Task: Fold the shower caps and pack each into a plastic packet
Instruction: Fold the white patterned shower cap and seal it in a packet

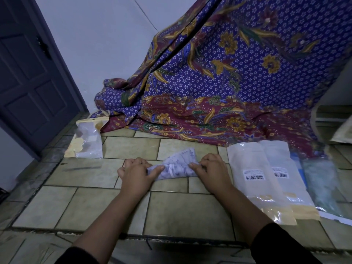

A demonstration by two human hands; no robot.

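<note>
Mid-fold: one shower cap (177, 165), bunched mid-way along the tiled floor (181, 212), is pinched at its ends by left hand (136, 173) and right hand (211, 170); one seemingly filled packet (86, 140) is noted far left, flat packets (253, 174) wait unused at the right edge, so most packing is judged outstanding.

Looks like a home room: tiled floor (171, 212), panelled door (28, 77), plain white wall (99, 44), batik cloth (238, 82) draped in the corner.
</note>
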